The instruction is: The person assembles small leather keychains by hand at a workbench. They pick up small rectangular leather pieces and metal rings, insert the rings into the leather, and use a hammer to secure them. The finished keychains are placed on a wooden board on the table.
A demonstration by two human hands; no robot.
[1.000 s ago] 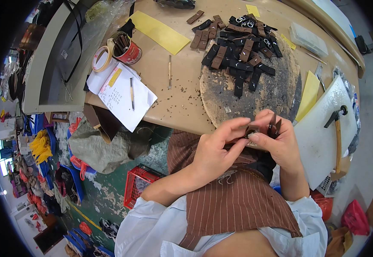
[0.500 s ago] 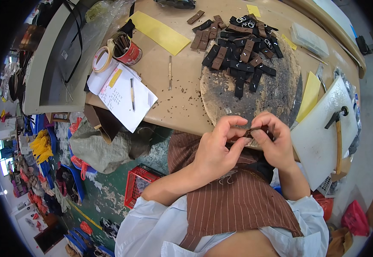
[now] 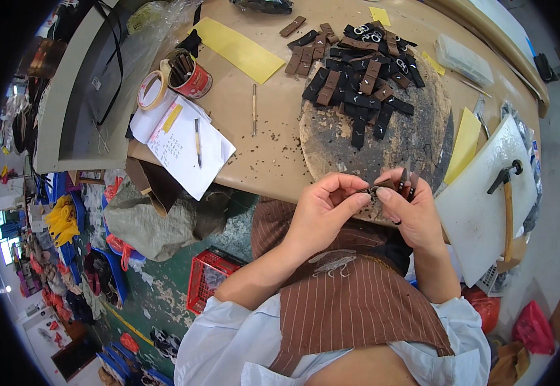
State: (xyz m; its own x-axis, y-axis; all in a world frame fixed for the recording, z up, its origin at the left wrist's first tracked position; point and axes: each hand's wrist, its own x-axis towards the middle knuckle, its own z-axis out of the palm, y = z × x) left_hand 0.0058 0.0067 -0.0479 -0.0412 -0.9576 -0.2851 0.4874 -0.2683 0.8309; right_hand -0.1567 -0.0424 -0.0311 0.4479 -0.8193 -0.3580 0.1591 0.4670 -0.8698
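Close above the front edge of the round board point(image 3: 322, 154), both hands meet around a small brown leather tab point(image 3: 384, 184). My left hand point(image 3: 326, 212) is closed, thumb and fingertips pinching the tab's dark end; the fingers partly cover it. My right hand point(image 3: 415, 215) is closed too, gripping the tab's other side. From between its fingers stick up the dark, pointed blades of what looks like small scissors point(image 3: 405, 178); the rest of that tool is mostly hidden. A pile of black and brown tabs point(image 3: 363, 83), some with metal rings, covers the board's far part.
At left are an open notebook point(image 3: 190, 151) with a pen, a tape roll point(image 3: 151, 90) and a red can point(image 3: 196, 82) of brown strips. A thin metal tool point(image 3: 254, 109) lies mid-table. To the right, a hammer point(image 3: 508, 212) rests on a white slab point(image 3: 466, 219).
The pointed blades now show above my right hand, which has turned. More of the brown tab is visible between the hands. My left hand still pinches it.
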